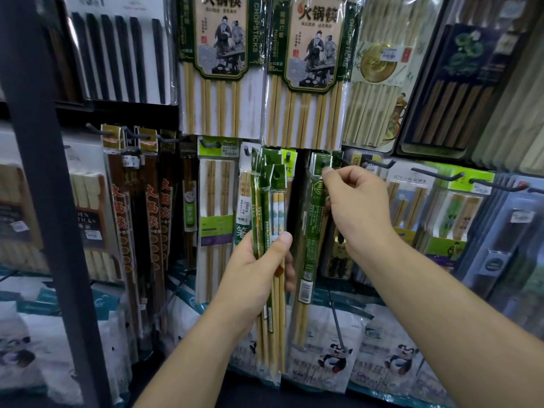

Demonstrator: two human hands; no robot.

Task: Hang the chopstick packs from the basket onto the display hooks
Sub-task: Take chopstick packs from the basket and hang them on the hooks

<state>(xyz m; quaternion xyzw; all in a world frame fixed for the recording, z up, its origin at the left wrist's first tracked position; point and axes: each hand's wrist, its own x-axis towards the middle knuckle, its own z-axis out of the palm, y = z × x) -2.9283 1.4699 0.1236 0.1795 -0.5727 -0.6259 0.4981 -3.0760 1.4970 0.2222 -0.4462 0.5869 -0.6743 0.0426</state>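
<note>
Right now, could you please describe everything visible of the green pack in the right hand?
The green pack is a narrow clear sleeve with a green printed card, a barcode low down and pale wooden-looking chopsticks below. It hangs nearly upright, the right hand pinching its header at a display hook; whether it is threaded is unclear.

left: dark upright post (pixel 50 201) | back: display wall (pixel 298 207) — packed with hung goods | below: panda-printed bags (pixel 332 357)
</note>
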